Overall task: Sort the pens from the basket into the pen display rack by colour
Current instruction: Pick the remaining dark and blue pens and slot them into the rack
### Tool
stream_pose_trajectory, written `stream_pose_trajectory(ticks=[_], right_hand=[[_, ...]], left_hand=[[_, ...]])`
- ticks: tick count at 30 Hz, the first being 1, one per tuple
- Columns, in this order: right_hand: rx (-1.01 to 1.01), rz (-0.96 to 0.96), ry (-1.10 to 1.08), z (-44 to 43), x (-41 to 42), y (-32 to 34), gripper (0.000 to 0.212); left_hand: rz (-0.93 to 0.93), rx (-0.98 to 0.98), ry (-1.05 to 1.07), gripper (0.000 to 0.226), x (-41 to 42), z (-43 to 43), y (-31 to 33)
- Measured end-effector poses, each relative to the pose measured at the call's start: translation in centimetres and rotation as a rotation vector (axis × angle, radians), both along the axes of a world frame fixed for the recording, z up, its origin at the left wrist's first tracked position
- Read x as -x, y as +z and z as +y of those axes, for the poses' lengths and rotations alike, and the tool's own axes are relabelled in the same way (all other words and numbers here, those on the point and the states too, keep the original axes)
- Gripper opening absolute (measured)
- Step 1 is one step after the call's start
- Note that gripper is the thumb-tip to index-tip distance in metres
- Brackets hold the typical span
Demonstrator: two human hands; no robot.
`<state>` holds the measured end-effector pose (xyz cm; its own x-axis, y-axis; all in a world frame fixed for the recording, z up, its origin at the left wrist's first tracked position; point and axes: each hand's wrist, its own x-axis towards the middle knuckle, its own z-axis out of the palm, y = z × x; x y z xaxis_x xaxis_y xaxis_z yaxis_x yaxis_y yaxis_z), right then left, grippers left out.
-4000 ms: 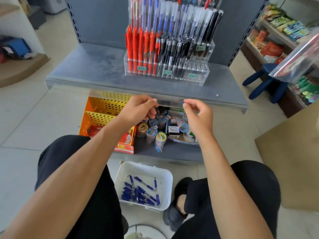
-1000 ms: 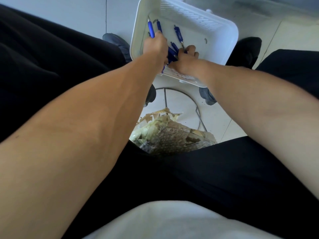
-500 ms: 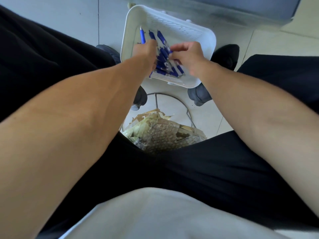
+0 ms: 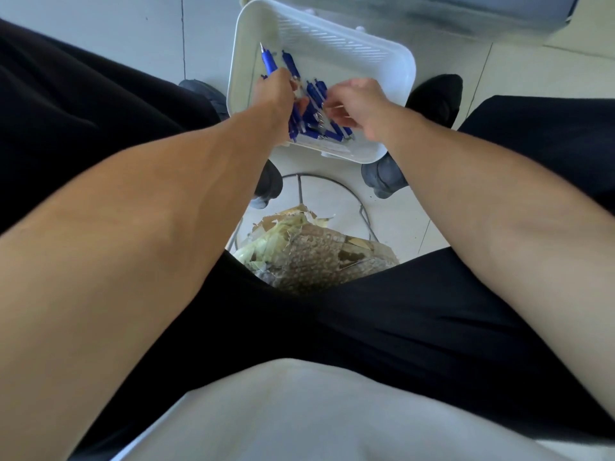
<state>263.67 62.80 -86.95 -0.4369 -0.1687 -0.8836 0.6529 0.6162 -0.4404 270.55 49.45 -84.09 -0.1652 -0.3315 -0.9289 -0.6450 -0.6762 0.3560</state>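
Trouser fabric (image 4: pixel 83 104), black, fills the left side of the view. A dark left shoe (image 4: pixel 199 91) stands on the pale floor tiles (image 4: pixel 100 28) just beside the basket.

The left hand (image 4: pixel 273 91) is inside the white basket (image 4: pixel 332 31), at its left wall, with the fingers curled round a bundle of blue pens (image 4: pixel 268 61). The bundle's long axis runs away from the person, tilted slightly left. The writing tip of the outermost pen points at the basket's far wall, and the opposite ends project from the near side of the fist.

The basket rests on the floor between the feet, below a grey shelf base (image 4: pixel 432 11). Loose pens (image 4: pixel 332 133), all blue, lie flat in the near part of the basket, touching and crossing one another. Most have the long axis on a diagonal from far left to near right.

Nearer the person are a wire stool ring (image 4: pixel 332 180), what appears to be a torn seat cushion (image 4: pixel 309 254), and a white shirt (image 4: pixel 299 410).

The right hand (image 4: pixel 357 101) hovers over the pile, palm down, with the fingers partly curled and spread. Motion blur makes it impossible to tell whether the fingertips pinch a pen. A right shoe (image 4: pixel 436 94) sits just beside the basket's right wall.
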Motion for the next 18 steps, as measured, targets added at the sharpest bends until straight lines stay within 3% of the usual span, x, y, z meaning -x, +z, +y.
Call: stream_pose_trajectory(ticks=[3, 7, 12, 15, 18], right_hand=[[-0.271, 0.173, 0.285, 0.1, -0.3, -1.2, 0.017], [-0.319, 0.191, 0.431, 0.0, -0.9, -1.9, 0.034], [-0.332, 0.165, 0.443, 0.0, -2.1, -3.9, 0.055], [-0.379, 0.154, 0.486, 0.3, -2.4, -4.6, 0.054], [-0.403, 0.137, 0.572, 0.2, -2.6, -4.9, 0.040]], left_hand=[[-0.002, -0.061, 0.054, 0.015, 0.1, 0.2, -0.2], [-0.040, -0.044, -0.018, 0.012, 0.2, -0.2, -0.9], [-0.066, -0.061, -0.060, 0.015, 0.2, -0.9, -0.9], [-0.072, -0.085, -0.066, 0.015, 0.2, -1.0, -0.8], [-0.070, -0.098, -0.065, 0.018, 0.2, -0.9, -1.0]])
